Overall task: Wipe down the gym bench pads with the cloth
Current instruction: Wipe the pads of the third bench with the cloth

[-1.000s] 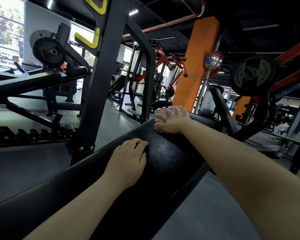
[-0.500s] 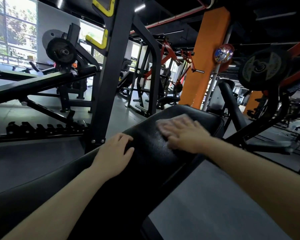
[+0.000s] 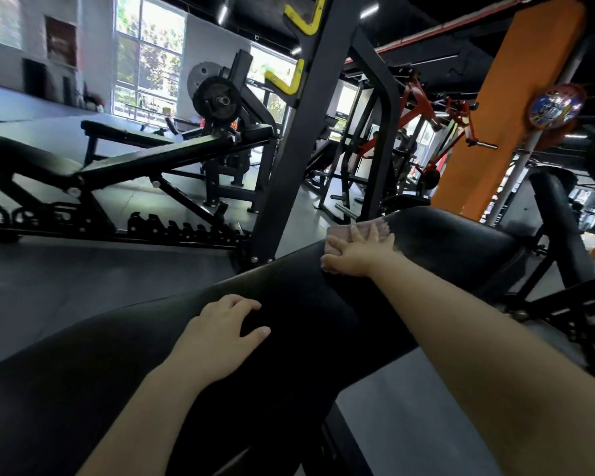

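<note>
My right hand (image 3: 359, 253) lies flat with fingers spread on the pink cloth (image 3: 340, 237), pressing it to the black bench pad (image 3: 306, 304) at its left edge, toward the far end. Most of the cloth hides under my palm. My left hand (image 3: 220, 338) rests open on the pad's nearer left edge, fingers slightly bent, holding nothing. Motion blur softens the right fingertips.

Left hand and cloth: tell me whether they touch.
Apart. Head view: left hand rests on the pad; cloth lies farther up under the right hand.
</note>
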Motion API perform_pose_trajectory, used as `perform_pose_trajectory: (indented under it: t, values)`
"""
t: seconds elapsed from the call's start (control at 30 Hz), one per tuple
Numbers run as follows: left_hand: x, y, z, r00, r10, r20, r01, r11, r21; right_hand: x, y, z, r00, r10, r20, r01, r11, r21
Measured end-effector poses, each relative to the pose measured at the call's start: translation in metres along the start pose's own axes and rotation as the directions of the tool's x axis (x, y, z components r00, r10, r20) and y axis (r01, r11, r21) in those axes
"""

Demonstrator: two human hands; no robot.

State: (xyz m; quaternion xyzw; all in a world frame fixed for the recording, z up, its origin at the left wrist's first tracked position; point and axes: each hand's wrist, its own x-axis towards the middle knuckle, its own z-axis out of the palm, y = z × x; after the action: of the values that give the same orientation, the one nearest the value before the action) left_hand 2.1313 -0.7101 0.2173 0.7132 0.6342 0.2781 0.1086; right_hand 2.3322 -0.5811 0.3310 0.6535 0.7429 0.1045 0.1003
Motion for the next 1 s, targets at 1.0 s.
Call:
perform_pose_trajectory:
  t: [1.0]
  values:
    - [-0.079,-0.034,-0.002,0.997,0.047,0.054,-0.048,0.999,0.004,-0.034,0.080,0.007,0.957,0.289,-0.029,-0.287,0.956,0.057]
